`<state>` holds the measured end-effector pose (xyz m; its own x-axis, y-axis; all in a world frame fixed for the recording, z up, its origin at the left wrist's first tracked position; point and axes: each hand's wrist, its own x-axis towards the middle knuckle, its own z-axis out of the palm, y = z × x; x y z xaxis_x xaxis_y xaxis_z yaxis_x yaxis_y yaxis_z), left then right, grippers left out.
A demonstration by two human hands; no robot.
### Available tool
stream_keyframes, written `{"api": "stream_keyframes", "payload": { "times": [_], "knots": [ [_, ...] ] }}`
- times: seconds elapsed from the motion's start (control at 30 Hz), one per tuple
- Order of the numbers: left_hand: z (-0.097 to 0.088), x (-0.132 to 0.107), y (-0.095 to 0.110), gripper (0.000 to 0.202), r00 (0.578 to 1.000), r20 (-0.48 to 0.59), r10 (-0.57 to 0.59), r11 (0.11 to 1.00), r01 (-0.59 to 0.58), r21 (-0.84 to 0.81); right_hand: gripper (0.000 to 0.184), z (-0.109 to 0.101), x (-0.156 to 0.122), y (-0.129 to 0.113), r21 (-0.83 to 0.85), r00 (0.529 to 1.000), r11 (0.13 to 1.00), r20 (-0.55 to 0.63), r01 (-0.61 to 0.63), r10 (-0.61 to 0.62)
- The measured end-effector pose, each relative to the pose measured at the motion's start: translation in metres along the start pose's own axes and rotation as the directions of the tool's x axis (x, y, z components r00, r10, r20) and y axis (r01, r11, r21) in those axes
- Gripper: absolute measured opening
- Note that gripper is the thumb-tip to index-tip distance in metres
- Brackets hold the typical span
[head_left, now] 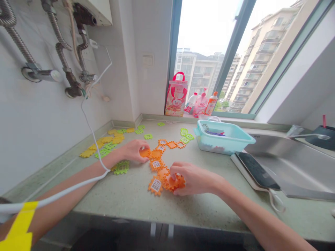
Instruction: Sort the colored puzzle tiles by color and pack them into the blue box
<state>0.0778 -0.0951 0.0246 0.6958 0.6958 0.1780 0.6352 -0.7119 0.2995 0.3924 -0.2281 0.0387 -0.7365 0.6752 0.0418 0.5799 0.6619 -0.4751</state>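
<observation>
Orange tiles (157, 164) in curled left grip (135, 150), downturned right grip (188, 177)

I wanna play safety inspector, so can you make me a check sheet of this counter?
Surface: speckled pale-green countertop.
Job's things: orange tiles, green tiles and yellow tiles, all toothed; some orange ones show window designs.
Clutter: black smartphone by the sink; turquoise tub with things inside.
Grips: left grip and right grip both hold orange tiles.
Cables: white cable passes before the left forearm.
Surroundings: window; pink pump bottle on its sill.
</observation>
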Motion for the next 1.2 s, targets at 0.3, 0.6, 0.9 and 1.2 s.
{"api": "stream_keyframes", "payload": {
  "times": [0.3,0.6,0.9,1.2],
  "knots": [
    [-0.006,-0.001,0.002,0.038,0.991,-0.130,-0.011,0.986,-0.011,-0.164,0.031,-0.003,0.000,0.000,-0.033,1.000,0.999,-0.003,0.011,-0.011],
    [-0.013,-0.003,-0.012,0.042,0.957,-0.282,-0.069,0.930,-0.040,-0.364,0.031,-0.002,-0.001,0.004,-0.024,1.000,1.000,-0.021,0.014,-0.015],
    [-0.005,-0.003,0.016,0.042,0.992,-0.053,0.114,0.979,-0.122,-0.163,0.032,-0.004,-0.001,0.007,-0.010,1.000,1.000,-0.015,-0.002,0.002],
    [0.022,0.006,0.038,0.071,0.889,0.061,0.454,0.886,-0.458,0.073,0.039,-0.003,0.004,0.012,-0.040,1.000,0.999,-0.010,0.003,-0.003]
  ]
}}
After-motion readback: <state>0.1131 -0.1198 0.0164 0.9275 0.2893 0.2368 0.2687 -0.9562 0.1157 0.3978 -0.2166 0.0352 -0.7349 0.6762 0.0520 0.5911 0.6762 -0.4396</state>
